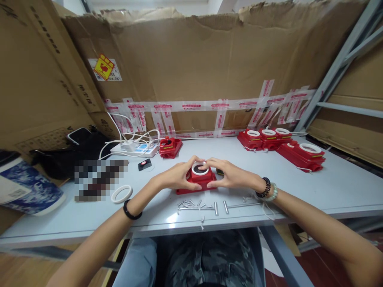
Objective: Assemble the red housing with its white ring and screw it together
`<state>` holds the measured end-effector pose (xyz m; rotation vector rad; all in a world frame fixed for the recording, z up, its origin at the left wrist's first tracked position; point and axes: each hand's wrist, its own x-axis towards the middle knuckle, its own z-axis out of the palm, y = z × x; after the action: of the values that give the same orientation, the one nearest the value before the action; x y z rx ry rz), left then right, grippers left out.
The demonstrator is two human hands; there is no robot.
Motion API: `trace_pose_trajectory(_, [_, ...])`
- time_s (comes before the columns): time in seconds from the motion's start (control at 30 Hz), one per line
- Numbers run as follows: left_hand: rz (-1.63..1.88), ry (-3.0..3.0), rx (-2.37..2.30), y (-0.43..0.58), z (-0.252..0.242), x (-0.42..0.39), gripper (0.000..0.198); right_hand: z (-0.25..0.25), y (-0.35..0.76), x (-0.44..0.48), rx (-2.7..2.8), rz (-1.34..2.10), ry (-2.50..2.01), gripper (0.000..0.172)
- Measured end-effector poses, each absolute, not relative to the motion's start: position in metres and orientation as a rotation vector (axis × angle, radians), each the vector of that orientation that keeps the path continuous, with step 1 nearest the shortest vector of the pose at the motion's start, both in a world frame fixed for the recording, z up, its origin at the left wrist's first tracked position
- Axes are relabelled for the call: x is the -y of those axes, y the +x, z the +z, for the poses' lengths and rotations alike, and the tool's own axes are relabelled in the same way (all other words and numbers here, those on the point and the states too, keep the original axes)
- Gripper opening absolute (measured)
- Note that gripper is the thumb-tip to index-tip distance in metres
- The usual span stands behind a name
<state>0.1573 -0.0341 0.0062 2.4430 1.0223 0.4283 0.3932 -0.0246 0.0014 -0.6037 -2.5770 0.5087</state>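
A red housing point(204, 185) with a white ring point(196, 172) on top sits on the table in front of me. My left hand point(179, 174) grips it from the left, the thumb along the front and the index finger at the ring. From the right, my right hand point(228, 173) holds the same housing, with fingertips on the ring and the thumb low at the front. The far side of the housing is hidden by my fingers. Just before it lie several loose screws point(189, 204) and two metal T-handle tools point(216, 209) point(226, 207).
Several red housings with white rings point(301, 154) stand at the back right. Another red housing point(170, 148) is near a power strip point(136, 149) with cables. A loose white ring point(121, 194), a small black piece point(145, 164) and a large cup point(30, 185) are on the left. Cardboard point(191, 59) walls the back.
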Motion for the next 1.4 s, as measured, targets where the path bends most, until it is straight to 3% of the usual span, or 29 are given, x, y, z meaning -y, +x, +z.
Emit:
trace_pose_trajectory(0.23, [0.388, 2.423, -0.994, 0.158, 0.007, 0.032, 0.074, 0.0, 0.393, 0.031, 2.565, 0.465, -0.633, 0.045])
trace_pose_trajectory(0.43, [0.409, 2.43, -0.962, 0.158, 0.008, 0.032, 0.071, 0.001, 0.391, 0.04, 2.693, 0.204, -0.757, 0.045])
trace_pose_trajectory(0.67, [0.397, 2.421, -0.983, 0.158, 0.006, 0.031, 0.071, 0.012, 0.389, 0.044, 2.763, 0.415, -0.805, 0.041])
trace_pose_trajectory(1.2, [0.378, 2.438, -0.978, 0.159, 0.006, 0.031, 0.068, 0.014, 0.385, 0.04, 2.773, 0.528, -0.765, 0.029])
trace_pose_trajectory(1.4, [0.416, 2.411, -0.941, 0.159, 0.007, 0.032, 0.067, 0.01, 0.389, 0.04, 2.725, 0.527, -0.751, 0.039])
